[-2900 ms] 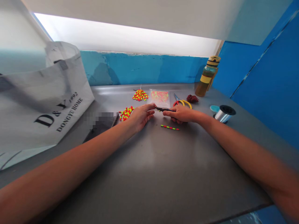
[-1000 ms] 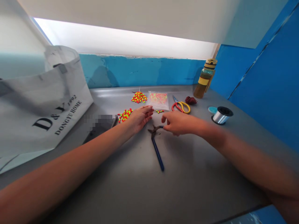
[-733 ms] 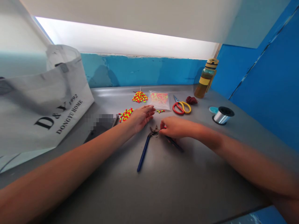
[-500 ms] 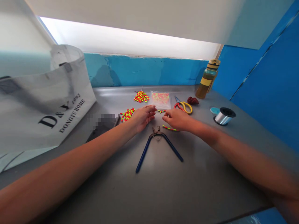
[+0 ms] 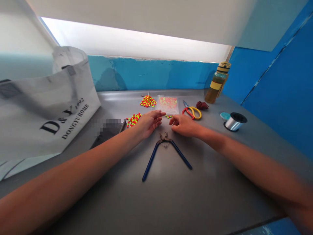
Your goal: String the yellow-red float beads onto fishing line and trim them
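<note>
My left hand (image 5: 152, 122) hovers above the table, fingers stretched out and slightly apart, with nothing visible in them. Across a small gap, my right hand (image 5: 184, 125) has its fingers curled in toward the thumb; whatever is between them is hidden. A few red and yellow-green beads (image 5: 168, 116) lie just beyond the gap between both hands. Left of my left hand is a loose heap of the same beads (image 5: 133, 120). Pliers with blue handles (image 5: 165, 140) lie spread on the table, close in front of both hands.
At the back are another bead heap (image 5: 148, 101), a clear bag of beads (image 5: 168, 103), scissors (image 5: 193, 112) and dark red cord (image 5: 202, 105). A bottle (image 5: 217, 83) and wire spool (image 5: 235, 122) stand right; a white bag (image 5: 49, 107) stands left.
The row of beads that lay under my right hand no longer shows. My right hand has shifted slightly toward me with its fingers curled; my left fingertips have moved a little right.
</note>
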Motion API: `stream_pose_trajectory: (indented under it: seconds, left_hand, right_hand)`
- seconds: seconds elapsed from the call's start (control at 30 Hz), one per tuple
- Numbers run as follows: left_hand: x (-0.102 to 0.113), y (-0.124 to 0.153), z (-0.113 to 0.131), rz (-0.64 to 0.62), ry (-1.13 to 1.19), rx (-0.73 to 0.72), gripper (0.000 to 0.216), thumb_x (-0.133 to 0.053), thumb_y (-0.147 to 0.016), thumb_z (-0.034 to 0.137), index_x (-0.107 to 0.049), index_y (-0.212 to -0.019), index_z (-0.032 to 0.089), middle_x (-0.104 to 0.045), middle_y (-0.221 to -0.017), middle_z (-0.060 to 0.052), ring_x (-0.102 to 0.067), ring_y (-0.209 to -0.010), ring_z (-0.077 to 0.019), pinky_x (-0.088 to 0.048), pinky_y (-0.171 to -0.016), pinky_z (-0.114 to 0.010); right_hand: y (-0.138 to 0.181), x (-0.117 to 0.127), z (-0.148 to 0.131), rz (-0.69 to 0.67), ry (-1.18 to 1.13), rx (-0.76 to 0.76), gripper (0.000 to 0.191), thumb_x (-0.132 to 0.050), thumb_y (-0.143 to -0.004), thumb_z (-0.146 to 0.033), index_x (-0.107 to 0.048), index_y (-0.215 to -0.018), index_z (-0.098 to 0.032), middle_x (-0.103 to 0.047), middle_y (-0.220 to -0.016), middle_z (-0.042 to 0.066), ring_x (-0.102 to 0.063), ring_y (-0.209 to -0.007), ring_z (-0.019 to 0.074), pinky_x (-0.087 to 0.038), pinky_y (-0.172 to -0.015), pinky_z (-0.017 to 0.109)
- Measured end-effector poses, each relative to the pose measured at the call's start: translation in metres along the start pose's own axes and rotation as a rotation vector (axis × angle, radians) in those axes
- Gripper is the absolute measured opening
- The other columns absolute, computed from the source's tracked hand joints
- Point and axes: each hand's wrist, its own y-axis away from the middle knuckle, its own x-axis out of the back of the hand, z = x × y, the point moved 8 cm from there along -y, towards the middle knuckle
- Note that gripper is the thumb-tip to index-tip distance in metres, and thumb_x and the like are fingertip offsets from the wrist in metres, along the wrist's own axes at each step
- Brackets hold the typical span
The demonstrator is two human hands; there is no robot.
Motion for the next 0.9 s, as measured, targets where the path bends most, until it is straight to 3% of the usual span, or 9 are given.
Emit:
stream_pose_trajectory:
  seconds: [0.13, 0.27, 0.43, 0.63, 0.9]
  left_hand:
    - [-0.001, -0.001, -0.001, -0.019, -0.017, 0.003, 0.008, -0.062, -0.088, 0.011, -0.068, -0.083, 0.014, -0.070, -0.078, -0.006, -0.055, -0.057, -0.0089, -0.047, -0.053, -0.020]
    - [-0.003, 0.002, 0.000, -0.036, -0.076, -0.029, 0.005, -0.063, -0.087, 0.012, -0.067, -0.084, 0.014, -0.068, -0.075, -0.004, -0.057, -0.055, -0.0083, -0.047, -0.051, -0.018]
    - [-0.010, 0.007, 0.002, -0.082, -0.109, -0.050, 0.006, -0.064, -0.085, 0.007, -0.066, -0.084, 0.013, -0.067, -0.073, -0.003, -0.054, -0.052, -0.0064, -0.045, -0.049, -0.016]
    - [-0.008, 0.006, 0.003, -0.061, -0.100, -0.045, 0.008, -0.063, -0.085, 0.006, -0.067, -0.085, 0.012, -0.067, -0.075, -0.004, -0.055, -0.053, -0.0063, -0.045, -0.049, -0.016]
    - [-0.008, 0.006, 0.001, -0.071, -0.087, -0.044, 0.005, -0.064, -0.086, 0.010, -0.066, -0.084, 0.013, -0.065, -0.072, -0.003, -0.053, -0.053, -0.0065, -0.044, -0.047, -0.015]
  right_hand:
    - [-0.001, -0.004, 0.002, -0.058, -0.121, -0.029, 0.056, -0.051, -0.079, -0.006, -0.055, -0.134, -0.010, -0.073, -0.100, 0.010, -0.066, -0.076, 0.0159, -0.047, -0.066, 0.024]
    - [-0.001, -0.005, -0.006, -0.050, -0.008, 0.062, 0.050, -0.049, -0.079, -0.003, -0.062, -0.127, -0.010, -0.067, -0.126, 0.015, -0.064, -0.103, 0.0209, -0.048, -0.085, 0.028]
    - [0.008, -0.018, -0.012, -0.198, 0.058, 0.079, 0.051, -0.057, -0.079, -0.013, -0.059, -0.130, -0.011, -0.072, -0.108, 0.011, -0.065, -0.088, 0.0203, -0.047, -0.072, 0.028]
    - [0.015, -0.021, -0.021, -0.241, 0.112, 0.114, 0.043, -0.067, -0.080, -0.035, -0.061, -0.118, -0.014, -0.071, -0.091, 0.006, -0.062, -0.077, 0.0191, -0.041, -0.063, 0.028]
    - [0.010, -0.016, -0.012, -0.194, 0.138, 0.060, 0.046, -0.068, -0.077, -0.028, -0.064, -0.119, -0.012, -0.070, -0.092, 0.007, -0.061, -0.077, 0.0183, -0.040, -0.062, 0.026]
